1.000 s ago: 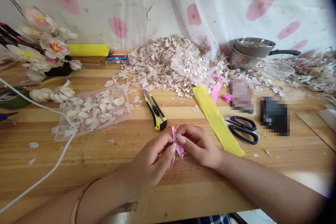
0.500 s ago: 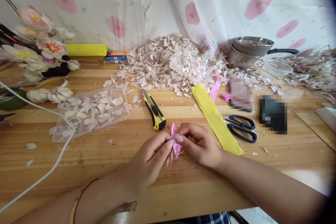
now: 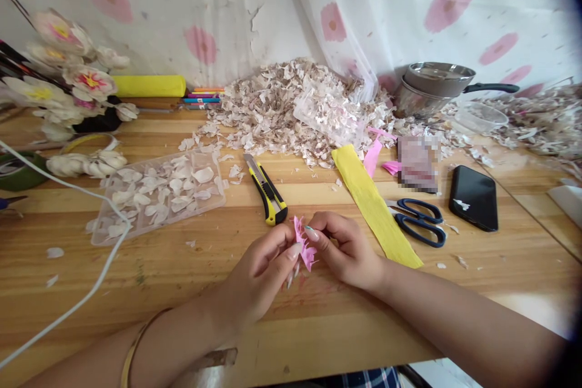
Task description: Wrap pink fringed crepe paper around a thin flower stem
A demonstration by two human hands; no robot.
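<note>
A small pink piece of crepe paper (image 3: 308, 256) with a fringed edge is pinched between the thumb and fingers of my left hand (image 3: 259, 270). My right hand (image 3: 345, 251) is closed at the paper's upper right side, thumb and forefinger pressed together on the fringe. Just beyond my left fingers lies a yellow and black utility knife (image 3: 268, 191), its blade pointing away. To the right of my right hand, a yellow crepe paper strip (image 3: 375, 206) stretches diagonally, with dark-handled scissors (image 3: 421, 221) beside it.
A divided plastic tray (image 3: 102, 231) holds white petals at left, crossed by a white cable (image 3: 102, 273). Dried petals (image 3: 273, 109) are heaped at the back beside a pan (image 3: 439, 79). A phone (image 3: 475, 200) lies right; artificial flowers (image 3: 91, 82) stand left.
My right fingertips have shifted slightly up along the pink paper, and more of its fringe shows. The paper has tilted a little; my left hand keeps its grip.
</note>
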